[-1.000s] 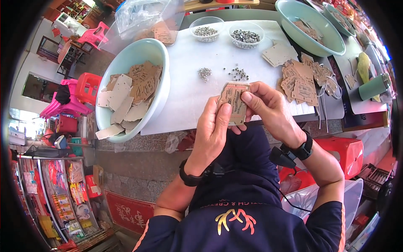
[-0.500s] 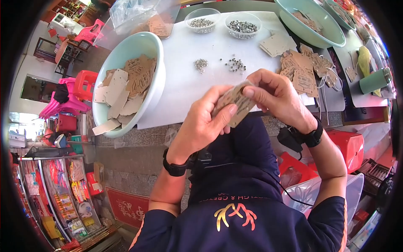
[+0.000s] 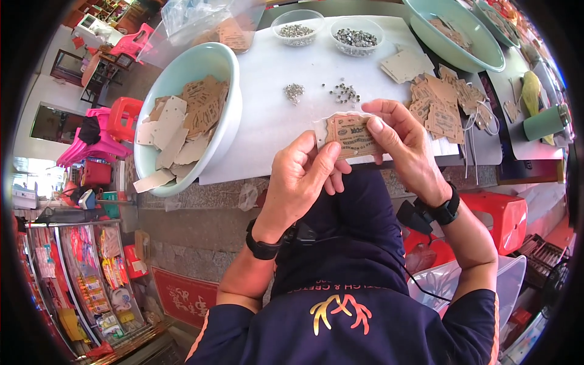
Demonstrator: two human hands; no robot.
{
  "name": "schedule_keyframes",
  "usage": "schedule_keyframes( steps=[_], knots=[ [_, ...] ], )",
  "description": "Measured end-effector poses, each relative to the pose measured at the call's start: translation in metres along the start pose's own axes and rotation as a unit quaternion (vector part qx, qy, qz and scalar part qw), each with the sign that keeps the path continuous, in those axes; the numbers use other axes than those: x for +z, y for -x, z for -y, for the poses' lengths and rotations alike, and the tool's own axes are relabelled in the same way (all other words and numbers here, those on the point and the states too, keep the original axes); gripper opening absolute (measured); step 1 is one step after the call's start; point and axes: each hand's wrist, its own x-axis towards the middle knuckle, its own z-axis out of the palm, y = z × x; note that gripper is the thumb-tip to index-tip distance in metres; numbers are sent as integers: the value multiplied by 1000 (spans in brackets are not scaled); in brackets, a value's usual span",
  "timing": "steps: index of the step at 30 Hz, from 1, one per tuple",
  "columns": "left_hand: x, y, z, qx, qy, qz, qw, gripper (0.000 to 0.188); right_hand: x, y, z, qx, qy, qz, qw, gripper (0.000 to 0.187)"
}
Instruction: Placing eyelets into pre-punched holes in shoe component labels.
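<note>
Between both hands, over the near edge of the white table, is a small stack of printed brown cardboard tags (image 3: 351,135) with ragged edges. My left hand (image 3: 304,176) pinches its left side between thumb and fingers. My right hand (image 3: 404,137) grips the right side, thumb on the printed face. Beyond the hands lie a little heap of silver studs (image 3: 294,93) and a scatter of small metal caps (image 3: 345,93). Farther back stand a clear tub of silver pieces (image 3: 297,31) and another clear tub of darker metal pieces (image 3: 356,41).
A pale green basin (image 3: 233,109) full of cardboard pieces stands left. More tags (image 3: 435,100) with white cords are piled right, below a second green basin (image 3: 413,21). A green bottle (image 3: 543,121) stands at the far right; a red stool (image 3: 508,225) is beside my right arm.
The tags have turned from a tilted, narrow angle to lying nearly level, their printed face now toward me. My right hand has shifted slightly right and both hands keep their hold.
</note>
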Motion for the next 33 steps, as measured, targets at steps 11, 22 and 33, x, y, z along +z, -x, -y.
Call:
schedule_keyframes(
  steps=[11, 22, 33],
  knots=[
    [6, -3, 1, 81, -13, -14, 997, 25, -2, 4, 1, 45, 52, 79, 994, 32],
    [12, 2, -7, 112, 15, -34, 993, 23, 6, 13, 3, 37, 33, 63, 997, 32],
    [15, 2, -9, 143, 23, -54, 988, 24, 12, 20, 6, 26, -6, 49, 998, 31]
  ],
)
